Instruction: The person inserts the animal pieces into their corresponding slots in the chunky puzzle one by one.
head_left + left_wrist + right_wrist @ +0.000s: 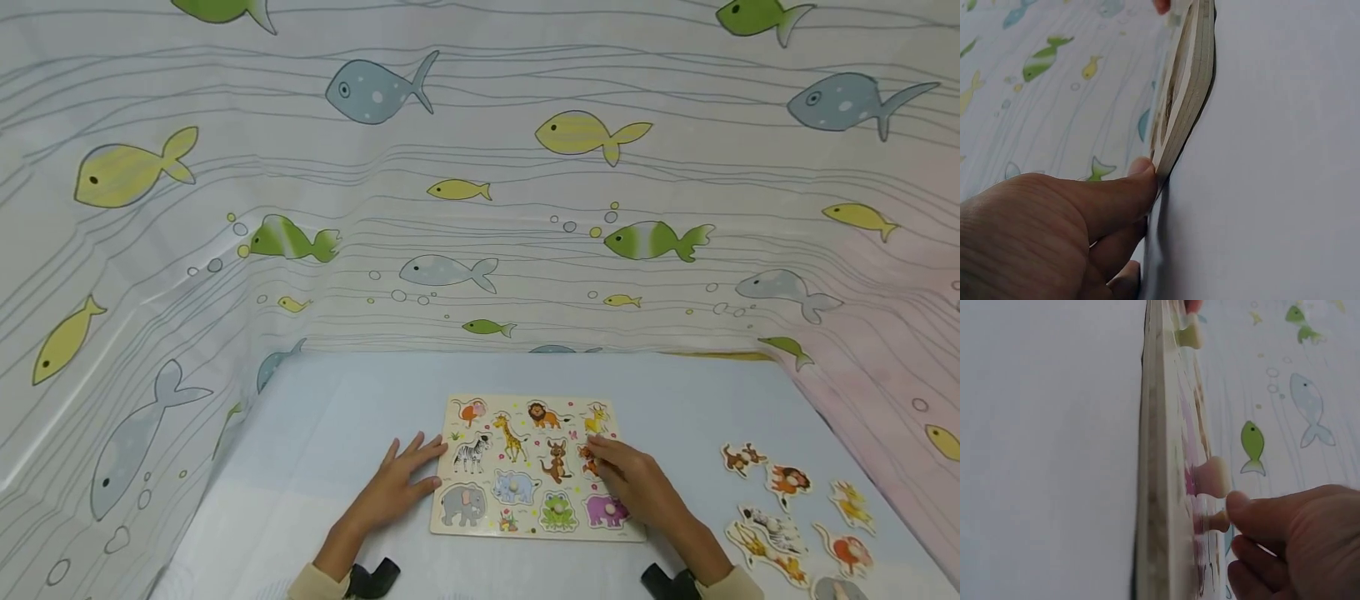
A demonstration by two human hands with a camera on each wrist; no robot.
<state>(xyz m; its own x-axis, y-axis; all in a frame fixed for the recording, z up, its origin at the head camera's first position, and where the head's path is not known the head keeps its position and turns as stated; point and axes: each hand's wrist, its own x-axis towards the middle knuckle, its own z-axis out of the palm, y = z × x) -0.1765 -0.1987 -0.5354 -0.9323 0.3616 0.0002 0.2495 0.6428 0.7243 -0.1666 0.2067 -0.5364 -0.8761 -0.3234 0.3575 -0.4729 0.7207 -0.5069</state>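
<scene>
A wooden animal puzzle board [525, 402] lies flat on the white tabletop between the two hands. At its left edge, my left hand [405, 479] rests with fairly straight fingers; the left wrist view shows the thumb [1138, 178] touching the board's side. My right hand [637, 479] reaches over the right side and pinches the knob [1217, 522] of the tiger piece [587, 462] between thumb and finger, the contact partly hidden. Close by sit a purple hippo piece [603, 511] and a frog piece [557, 512], both with knobs, and a blue animal piece [513, 487].
Loose animal pieces lie to the right: a lion [789, 481], a zebra [771, 527], a giraffe [761, 552], a grey piece [836, 588] and several more. A fish-patterned cloth [517, 233] hangs behind and around the table [352, 383].
</scene>
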